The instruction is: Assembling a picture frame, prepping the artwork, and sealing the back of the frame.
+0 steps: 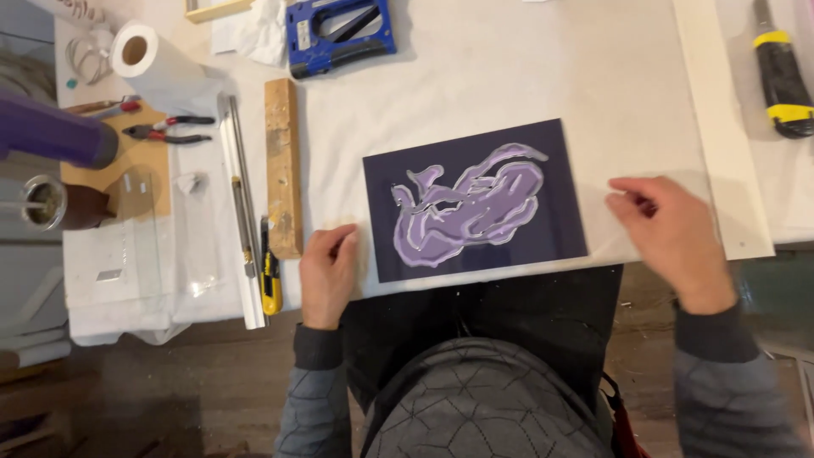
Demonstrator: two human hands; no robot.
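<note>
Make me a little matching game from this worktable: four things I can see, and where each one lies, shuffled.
Things:
1. staple gun
2. paper roll
3. dark picture
4. wooden block

Places:
A. between the left hand and right hand
B. top left corner
C. top edge, centre-left
D. upright strip left of the picture

Pairs: 1-C, 2-B, 3-A, 4-D
</note>
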